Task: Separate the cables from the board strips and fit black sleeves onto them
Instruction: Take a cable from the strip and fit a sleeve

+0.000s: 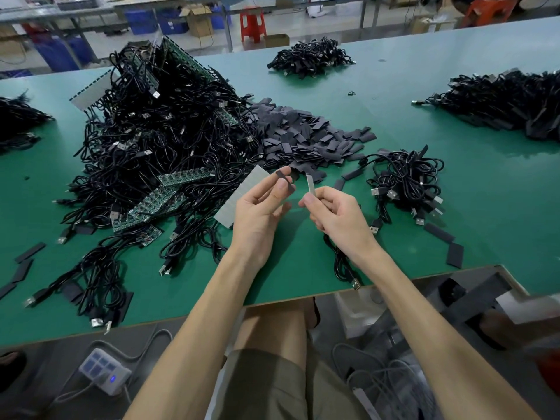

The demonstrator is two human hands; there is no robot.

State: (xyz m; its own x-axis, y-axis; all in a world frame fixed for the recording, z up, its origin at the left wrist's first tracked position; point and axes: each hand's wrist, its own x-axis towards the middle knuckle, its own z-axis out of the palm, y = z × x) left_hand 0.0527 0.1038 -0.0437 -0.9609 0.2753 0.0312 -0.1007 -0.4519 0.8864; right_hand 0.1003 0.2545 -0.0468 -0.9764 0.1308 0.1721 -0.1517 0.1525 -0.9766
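Forearms meet mid-frame over the green table.
Left hand pinches a black sleeve; right hand grips the cable's board tip, just apart. Likely slip: a flat, unopened sleeve mouth could snag a tip corner and buckle.

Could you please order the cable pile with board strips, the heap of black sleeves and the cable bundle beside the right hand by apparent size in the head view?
1. cable pile with board strips, clearly largest
2. heap of black sleeves
3. cable bundle beside the right hand, smallest, though nearer the camera
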